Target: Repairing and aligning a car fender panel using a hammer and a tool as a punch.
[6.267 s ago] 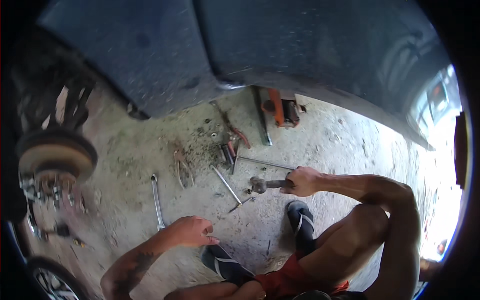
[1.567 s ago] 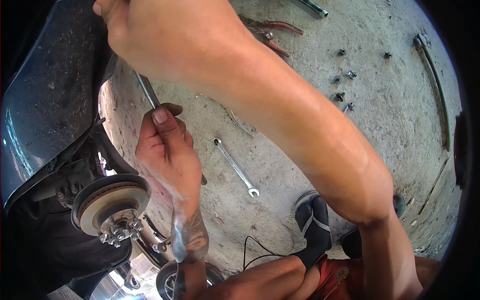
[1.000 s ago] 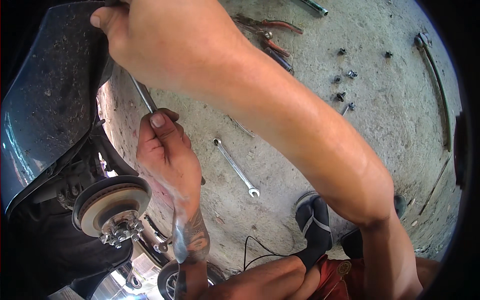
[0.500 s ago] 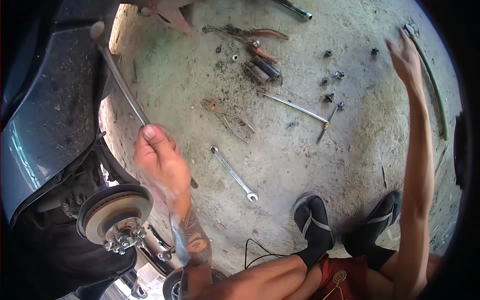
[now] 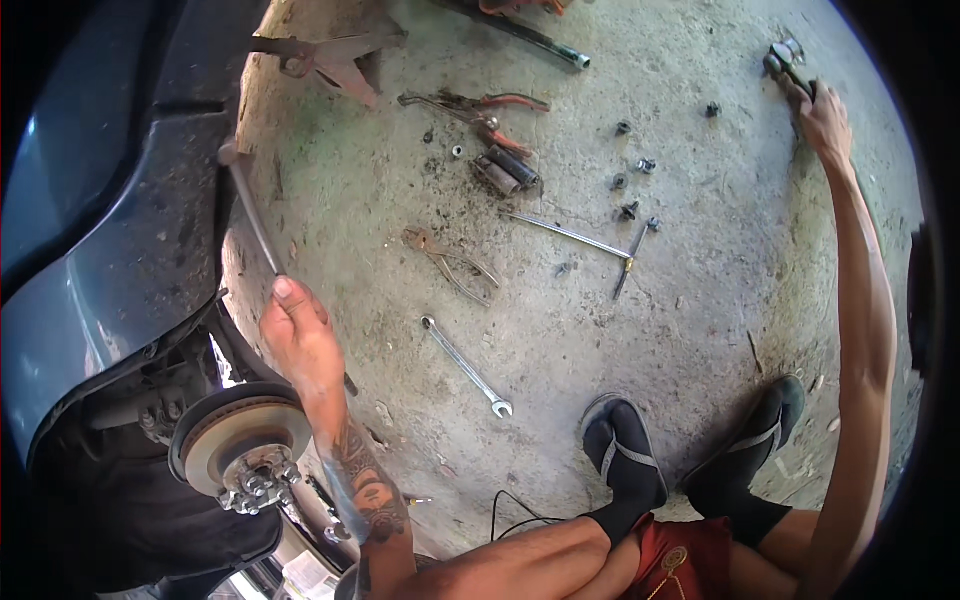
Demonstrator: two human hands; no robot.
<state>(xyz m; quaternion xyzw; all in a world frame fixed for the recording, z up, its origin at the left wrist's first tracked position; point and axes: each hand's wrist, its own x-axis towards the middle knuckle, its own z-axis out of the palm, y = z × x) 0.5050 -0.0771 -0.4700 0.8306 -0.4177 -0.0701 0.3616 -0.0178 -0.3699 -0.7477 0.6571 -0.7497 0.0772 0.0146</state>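
The work appears partway through: no wheel sits on the hub, the brake disc (image 5: 230,445) and its studs are exposed, and several bolts (image 5: 646,166) lie loose on the floor (image 5: 700,320); where they came from cannot be established from here. The panel (image 5: 110,290) is on the car, so anything concerning it looks unfinished. The left hand (image 5: 303,345) is closed around the bar (image 5: 257,220), which slants up to the panel's edge; contact at its tip cannot be confirmed. The right hand (image 5: 826,125), reaching well away to the right, has its fingers around the hammer (image 5: 790,62) just below the head; whether the hammer has left the floor cannot be told. Between the hands lie rusty pliers (image 5: 452,264), a wrench (image 5: 465,365), two sockets (image 5: 508,170), a thin rod (image 5: 570,235) and red-handled pliers (image 5: 505,104) near a pipe (image 5: 530,42). Noted as obstructions: the scattered tools across the middle, the bolts near the right arm's reach, and a cable (image 5: 500,507) close to the left foot (image 5: 625,445).
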